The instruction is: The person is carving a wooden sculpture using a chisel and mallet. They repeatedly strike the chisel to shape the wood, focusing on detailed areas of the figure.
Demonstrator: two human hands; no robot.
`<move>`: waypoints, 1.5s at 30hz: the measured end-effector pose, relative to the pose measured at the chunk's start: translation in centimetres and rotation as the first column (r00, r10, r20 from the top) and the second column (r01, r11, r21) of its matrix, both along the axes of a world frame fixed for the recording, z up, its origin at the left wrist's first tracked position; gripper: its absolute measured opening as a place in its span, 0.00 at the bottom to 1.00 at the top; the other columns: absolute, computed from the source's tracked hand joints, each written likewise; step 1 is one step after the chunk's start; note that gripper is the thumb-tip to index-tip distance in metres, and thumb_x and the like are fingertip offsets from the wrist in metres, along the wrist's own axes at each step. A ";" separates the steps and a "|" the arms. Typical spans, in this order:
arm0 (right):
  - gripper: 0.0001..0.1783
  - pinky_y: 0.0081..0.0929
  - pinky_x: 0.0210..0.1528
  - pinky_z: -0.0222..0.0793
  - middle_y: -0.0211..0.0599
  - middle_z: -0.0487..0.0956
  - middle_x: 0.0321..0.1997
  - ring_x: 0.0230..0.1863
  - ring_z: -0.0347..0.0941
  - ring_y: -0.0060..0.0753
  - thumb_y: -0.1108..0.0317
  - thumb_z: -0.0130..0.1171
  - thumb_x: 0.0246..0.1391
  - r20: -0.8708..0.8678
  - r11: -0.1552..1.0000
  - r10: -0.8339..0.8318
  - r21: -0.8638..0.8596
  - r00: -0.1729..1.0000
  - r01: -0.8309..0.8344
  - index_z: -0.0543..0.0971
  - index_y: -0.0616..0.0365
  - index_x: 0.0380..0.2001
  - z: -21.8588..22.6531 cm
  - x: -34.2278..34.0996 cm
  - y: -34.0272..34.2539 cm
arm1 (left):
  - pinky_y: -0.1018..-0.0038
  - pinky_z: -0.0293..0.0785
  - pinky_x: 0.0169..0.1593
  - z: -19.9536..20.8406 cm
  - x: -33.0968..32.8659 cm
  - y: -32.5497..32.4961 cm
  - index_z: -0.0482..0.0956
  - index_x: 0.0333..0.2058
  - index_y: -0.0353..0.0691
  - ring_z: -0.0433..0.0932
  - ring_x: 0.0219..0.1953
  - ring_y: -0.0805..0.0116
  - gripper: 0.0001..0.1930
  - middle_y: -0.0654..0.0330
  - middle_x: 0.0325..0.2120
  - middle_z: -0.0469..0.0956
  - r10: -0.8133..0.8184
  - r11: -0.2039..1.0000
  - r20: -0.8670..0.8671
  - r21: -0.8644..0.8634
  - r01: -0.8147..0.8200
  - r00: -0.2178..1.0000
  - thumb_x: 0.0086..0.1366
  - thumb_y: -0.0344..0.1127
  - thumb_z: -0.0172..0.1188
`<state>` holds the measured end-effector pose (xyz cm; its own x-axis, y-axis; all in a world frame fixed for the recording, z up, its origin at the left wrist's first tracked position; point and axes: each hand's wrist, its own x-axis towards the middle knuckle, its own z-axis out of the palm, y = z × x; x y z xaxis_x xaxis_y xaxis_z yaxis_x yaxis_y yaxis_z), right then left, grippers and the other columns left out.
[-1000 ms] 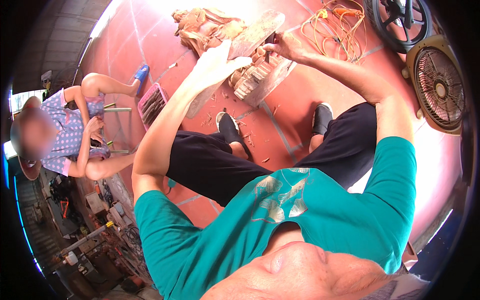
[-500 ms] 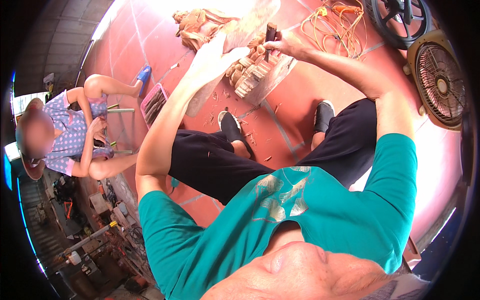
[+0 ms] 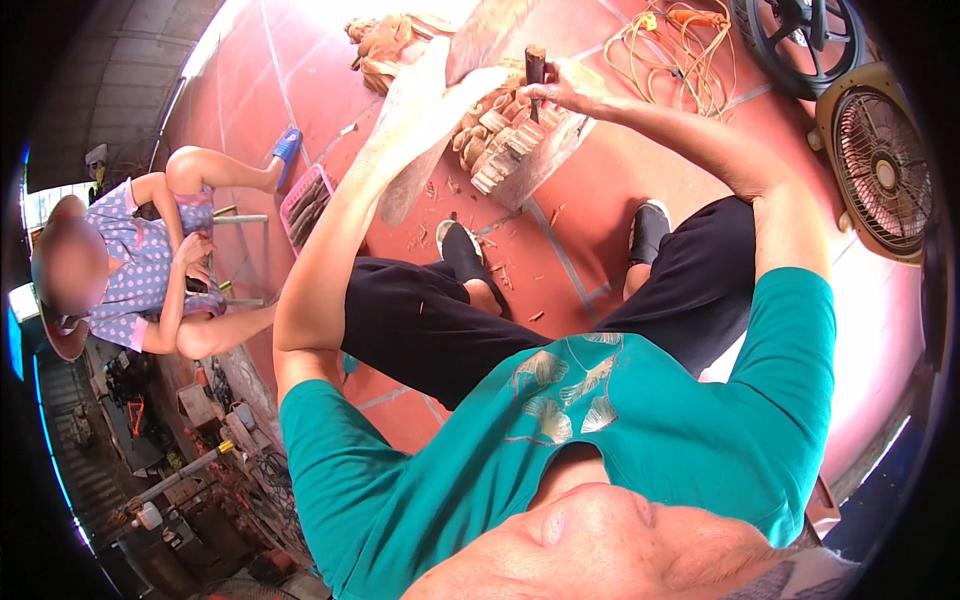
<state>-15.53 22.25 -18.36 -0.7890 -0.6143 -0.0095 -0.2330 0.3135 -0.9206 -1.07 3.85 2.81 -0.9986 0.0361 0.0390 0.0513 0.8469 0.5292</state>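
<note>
A carved piece of brown wood [image 3: 497, 145] with ridged, rounded shapes lies on a flat board [image 3: 548, 165] ahead of my feet. My right hand [image 3: 566, 88] pinches a dark-handled chisel [image 3: 535, 66], held roughly upright over the carving; its cutting end is hard to make out. Left of that, my left hand [image 3: 432, 98], washed out by glare, is closed around a long, flat piece of wood [image 3: 488, 38]. This wood shows beyond the hand and again below the wrist. Another carved brown wooden piece [image 3: 385, 48] rests on the floor farther off.
Wood shavings [image 3: 490, 245] litter the red tiles. A pink basket [image 3: 308, 205] with dark sticks stands left, near a seated person [image 3: 150, 250]. Orange cord [image 3: 670, 50], a wheel [image 3: 800, 40] and a fan [image 3: 880, 165] are at the right.
My left hand and its piece of wood have shifted slightly, the wood's far end moving left. The chisel now stands a little farther left and more upright in my right hand.
</note>
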 end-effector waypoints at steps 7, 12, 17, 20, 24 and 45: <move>0.17 0.25 0.29 0.73 0.31 0.84 0.29 0.28 0.79 0.22 0.53 0.68 0.50 0.153 0.997 -0.034 0.078 0.988 0.022 0.83 0.53 0.35 2.0 0.9 -0.3 | 0.56 0.69 0.58 -5.5 -0.5 -2.7 0.67 0.56 0.25 0.75 0.55 0.40 0.44 0.33 0.48 0.76 -0.100 0.979 0.201 -0.153 0.132 0.974 0.59 0.65 0.61; 0.26 0.26 0.31 0.76 0.33 0.85 0.36 0.33 0.82 0.21 0.51 0.69 0.52 0.343 0.996 -0.070 0.073 0.937 0.048 0.80 0.61 0.45 1.1 -0.2 0.1 | 0.60 0.66 0.62 -4.1 -0.2 -3.0 0.66 0.59 0.23 0.72 0.60 0.45 0.48 0.34 0.55 0.73 -0.059 0.998 0.241 0.044 0.050 0.969 0.58 0.66 0.61; 0.22 0.26 0.34 0.77 0.35 0.85 0.34 0.33 0.82 0.25 0.50 0.66 0.53 0.104 0.995 0.010 0.093 0.995 -0.019 0.83 0.57 0.42 1.4 0.5 0.5 | 0.64 0.62 0.65 -3.9 0.5 -4.1 0.63 0.63 0.25 0.69 0.63 0.51 0.49 0.40 0.60 0.70 0.040 0.992 0.107 0.117 -0.053 0.993 0.58 0.63 0.63; 0.21 0.37 0.41 0.74 0.38 0.83 0.29 0.33 0.81 0.35 0.47 0.64 0.53 -0.269 0.965 0.162 0.244 0.950 -0.095 0.83 0.51 0.41 2.5 2.0 0.5 | 0.64 0.60 0.67 -2.5 1.2 -4.2 0.61 0.65 0.25 0.67 0.65 0.52 0.50 0.41 0.61 0.69 -0.020 0.973 0.227 0.230 -0.034 0.974 0.58 0.63 0.64; 0.16 0.36 0.37 0.73 0.37 0.82 0.26 0.29 0.79 0.33 0.53 0.65 0.54 -0.238 0.929 0.189 0.357 0.953 -0.095 0.82 0.54 0.36 2.3 1.2 1.9 | 0.65 0.59 0.68 -1.9 0.7 -3.6 0.59 0.66 0.26 0.66 0.66 0.53 0.50 0.41 0.63 0.68 0.007 0.983 0.291 0.172 -0.060 0.957 0.58 0.62 0.65; 0.25 0.34 0.42 0.75 0.42 0.85 0.37 0.36 0.81 0.31 0.51 0.66 0.55 -0.228 0.996 0.062 0.073 0.972 -0.047 0.80 0.60 0.45 1.1 2.6 -0.5 | 0.78 0.67 0.22 -2.3 2.2 -4.7 0.75 0.50 0.38 0.69 0.18 0.79 0.23 0.67 0.20 0.71 0.068 0.888 0.236 0.429 -0.167 0.969 0.65 0.49 0.64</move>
<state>-12.96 21.74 -17.27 -0.7402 -0.6605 0.1259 -0.4546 0.3535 -0.8175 1.18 -0.84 0.49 -0.9811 -0.0539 -0.1858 -0.1867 0.5146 0.8368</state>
